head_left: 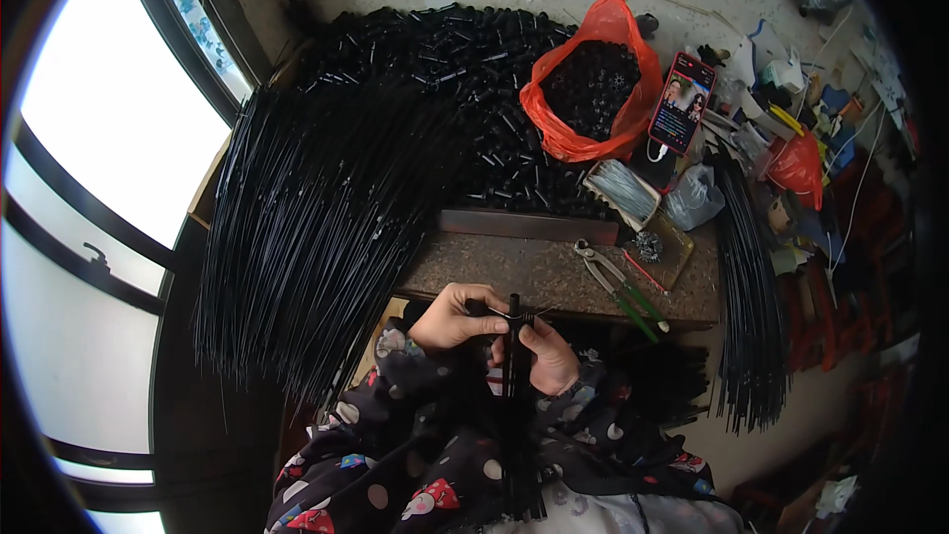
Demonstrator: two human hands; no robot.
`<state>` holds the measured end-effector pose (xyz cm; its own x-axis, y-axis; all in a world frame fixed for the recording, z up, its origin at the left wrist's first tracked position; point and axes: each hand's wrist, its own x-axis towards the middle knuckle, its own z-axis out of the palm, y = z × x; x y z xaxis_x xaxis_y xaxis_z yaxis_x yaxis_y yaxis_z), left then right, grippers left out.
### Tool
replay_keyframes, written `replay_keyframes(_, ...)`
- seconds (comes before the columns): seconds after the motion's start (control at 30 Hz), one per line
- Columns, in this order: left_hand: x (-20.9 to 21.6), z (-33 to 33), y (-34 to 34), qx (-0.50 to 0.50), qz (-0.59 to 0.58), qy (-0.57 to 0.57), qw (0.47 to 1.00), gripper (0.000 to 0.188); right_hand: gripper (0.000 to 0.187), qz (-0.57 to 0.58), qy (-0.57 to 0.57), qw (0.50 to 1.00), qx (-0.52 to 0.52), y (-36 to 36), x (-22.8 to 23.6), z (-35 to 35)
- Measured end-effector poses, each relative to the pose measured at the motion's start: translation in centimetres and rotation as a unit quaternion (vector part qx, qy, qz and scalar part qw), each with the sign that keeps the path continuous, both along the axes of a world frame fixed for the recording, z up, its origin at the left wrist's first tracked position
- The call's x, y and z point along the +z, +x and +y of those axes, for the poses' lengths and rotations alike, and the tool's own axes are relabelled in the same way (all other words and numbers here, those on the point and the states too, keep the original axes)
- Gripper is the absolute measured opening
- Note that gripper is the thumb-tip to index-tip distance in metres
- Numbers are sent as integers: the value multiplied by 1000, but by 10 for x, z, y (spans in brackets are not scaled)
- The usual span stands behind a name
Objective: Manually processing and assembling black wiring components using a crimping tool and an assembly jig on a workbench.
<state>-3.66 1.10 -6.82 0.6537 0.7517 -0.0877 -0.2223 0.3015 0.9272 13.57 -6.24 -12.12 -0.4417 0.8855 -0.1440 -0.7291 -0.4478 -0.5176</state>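
Note:
Close to the front edge of the table, my left hand is closed, thumb and fingers pinching the upper end of a thin bundle of black rods. From the other side my right hand grips the same bundle, its thumb against a small dark part with thin prongs sticking out. The rods stand roughly upright between both hands and run down toward my lap. Exactly how the small part joins the rods is too dark to see. Nearest on the tabletop are end-cutting pliers with green handles, right of my hands.
A large sheaf of black rods overhangs the table's left side. Behind lies a heap of short black tubes. Further right are a red plastic bag of small black parts, a lit phone, a box of thin wires and another rod sheaf.

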Motion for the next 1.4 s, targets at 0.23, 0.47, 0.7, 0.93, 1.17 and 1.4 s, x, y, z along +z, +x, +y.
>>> replay_keyframes(0.23,-14,24,-6,-229,-110,142,957,19,29,11,5,994,106,0,12,-1)
replay_keyframes(0.47,35,16,23,12,41,204,978,52,15,-113,32,978,-174,-23,16,-13)
replay_keyframes(0.7,33,20,11,-73,55,157,983,42,15,-137,16,967,-212,-19,28,-20)
replay_keyframes(0.93,51,13,5,-39,-17,35,998,27,17,-140,15,975,-172,-17,27,-17)
replay_keyframes(1.17,38,20,3,-56,97,248,962,30,14,-114,19,980,-163,-18,27,-13)
replay_keyframes(1.4,42,17,7,-57,60,219,972,25,16,-107,23,982,-152,-17,24,-12)
